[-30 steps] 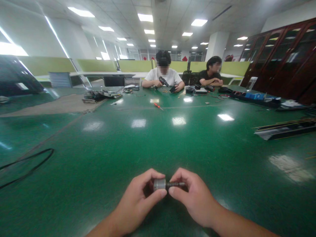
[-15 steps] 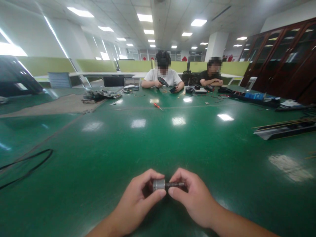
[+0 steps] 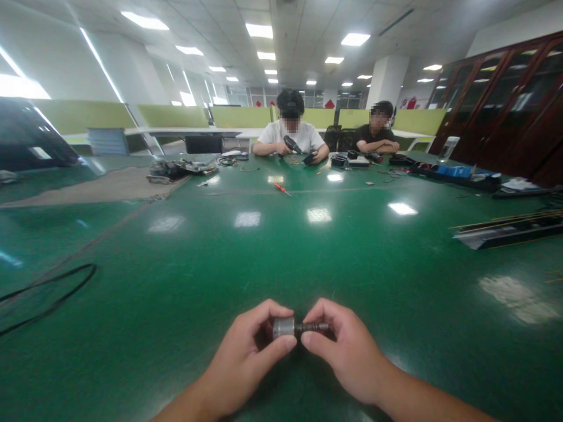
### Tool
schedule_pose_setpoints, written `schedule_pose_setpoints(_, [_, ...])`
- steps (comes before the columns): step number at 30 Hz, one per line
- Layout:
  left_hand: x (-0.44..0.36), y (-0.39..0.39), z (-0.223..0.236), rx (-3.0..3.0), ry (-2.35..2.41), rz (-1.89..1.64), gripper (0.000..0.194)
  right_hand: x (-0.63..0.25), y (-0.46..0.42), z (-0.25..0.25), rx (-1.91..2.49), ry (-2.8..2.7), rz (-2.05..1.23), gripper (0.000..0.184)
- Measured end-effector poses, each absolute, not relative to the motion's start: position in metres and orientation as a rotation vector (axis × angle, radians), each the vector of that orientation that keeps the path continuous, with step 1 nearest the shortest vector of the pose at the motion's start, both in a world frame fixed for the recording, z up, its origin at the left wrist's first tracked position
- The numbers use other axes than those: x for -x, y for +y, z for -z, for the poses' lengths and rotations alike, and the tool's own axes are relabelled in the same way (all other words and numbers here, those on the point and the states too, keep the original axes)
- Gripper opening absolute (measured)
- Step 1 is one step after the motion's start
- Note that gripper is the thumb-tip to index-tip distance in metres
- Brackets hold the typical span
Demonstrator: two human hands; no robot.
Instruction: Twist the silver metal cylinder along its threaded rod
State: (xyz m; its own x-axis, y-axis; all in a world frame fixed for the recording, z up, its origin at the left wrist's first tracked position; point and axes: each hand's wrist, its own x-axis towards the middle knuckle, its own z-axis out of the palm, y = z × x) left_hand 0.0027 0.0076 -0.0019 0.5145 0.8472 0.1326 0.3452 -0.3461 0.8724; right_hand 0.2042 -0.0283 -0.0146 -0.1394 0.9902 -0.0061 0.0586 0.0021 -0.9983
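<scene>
Just above the near edge of a green table (image 3: 281, 246), both my hands meet on one small part. My left hand (image 3: 246, 357) pinches a short silver metal cylinder (image 3: 284, 326) between thumb and fingers. My right hand (image 3: 341, 349) grips the dark threaded shaft (image 3: 313, 327) that sticks out of the cylinder's right end. Both hands are closed and held a little above the tabletop.
A black cable (image 3: 48, 293) loops at the left. Long dark rails (image 3: 510, 228) lie at the right. A red screwdriver (image 3: 281, 189) rests mid-table. Two people sit at the far side, one holding a power tool (image 3: 291, 144), with parts and a blue box (image 3: 453, 171) around them.
None in my hands or the part. The seated person at the far right has shifted their head and arms slightly.
</scene>
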Motion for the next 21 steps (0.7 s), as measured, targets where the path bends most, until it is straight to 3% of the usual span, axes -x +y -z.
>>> schedule_pose_setpoints(21, [-0.0031, 0.0072, -0.0020, -1.917, 0.992, -0.751, 0.024, -0.2042, -0.0283, 0.0139, 1.199, -1.357, -1.286, 0.005])
